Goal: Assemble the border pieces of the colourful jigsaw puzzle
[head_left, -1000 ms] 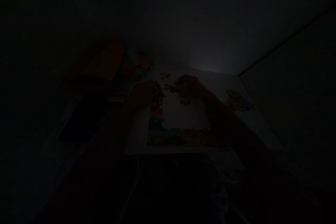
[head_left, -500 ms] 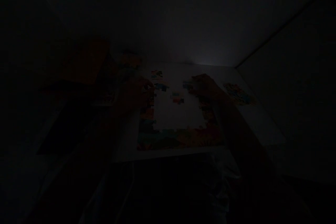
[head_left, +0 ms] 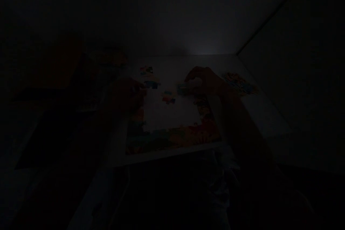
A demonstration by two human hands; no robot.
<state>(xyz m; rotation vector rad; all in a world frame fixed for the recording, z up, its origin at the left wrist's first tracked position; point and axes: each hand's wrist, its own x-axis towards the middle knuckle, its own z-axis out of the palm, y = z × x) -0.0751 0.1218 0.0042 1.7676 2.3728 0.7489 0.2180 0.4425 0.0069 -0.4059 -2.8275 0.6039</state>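
The picture is very dark. A partly joined jigsaw puzzle (head_left: 161, 142) lies on a white surface, its bottom strip and two sides framing a bare middle. My right hand (head_left: 207, 81) is over the upper right of it, thumb and fingers curved around a small group of puzzle pieces (head_left: 182, 88). At the upper left side strip, my left hand (head_left: 125, 93) has its fingers drawn together; what they hold, if anything, is hidden in the dark. Between the hands lies a small joined cluster (head_left: 168, 97). Blue-and-orange pieces (head_left: 151, 83) lie near my left fingertips.
Further back is a small group of pieces (head_left: 146, 70). A heap of loose pieces (head_left: 239, 83) lies at the right. An orange box-like shape (head_left: 58, 68) stands at the left, with a dark flat object (head_left: 48, 140) before it. A wall rises behind the white surface.
The view has shifted, so the puzzle appears further left. My right hand and its pieces have moved slightly relative to the middle cluster. My left hand stays by the left strip.
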